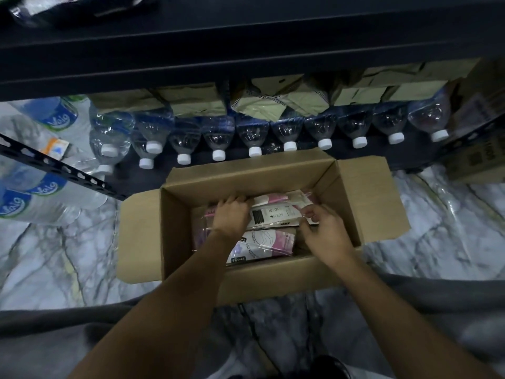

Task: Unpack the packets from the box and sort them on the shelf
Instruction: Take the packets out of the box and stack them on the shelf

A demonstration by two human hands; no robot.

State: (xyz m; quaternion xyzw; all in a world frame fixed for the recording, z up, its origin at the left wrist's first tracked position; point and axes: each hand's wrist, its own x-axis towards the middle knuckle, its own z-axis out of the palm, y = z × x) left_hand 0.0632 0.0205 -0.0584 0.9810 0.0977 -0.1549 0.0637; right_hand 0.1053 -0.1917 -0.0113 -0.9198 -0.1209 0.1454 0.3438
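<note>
Down inside the open brown cardboard box (175, 222) on the marbled floor (54, 255), the left hand (231, 214) curls round the left end and the right hand (326, 232) pinches the right edge of the top white-and-pink plastic packet (276, 214), seemingly to lift it level.

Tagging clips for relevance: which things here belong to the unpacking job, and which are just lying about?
Job: cardboard box; packets in it; left hand and right hand gripping them; dark shelf.
Lying about: water bottles; tan packages; wrapped bottle packs; printed carton.
</note>
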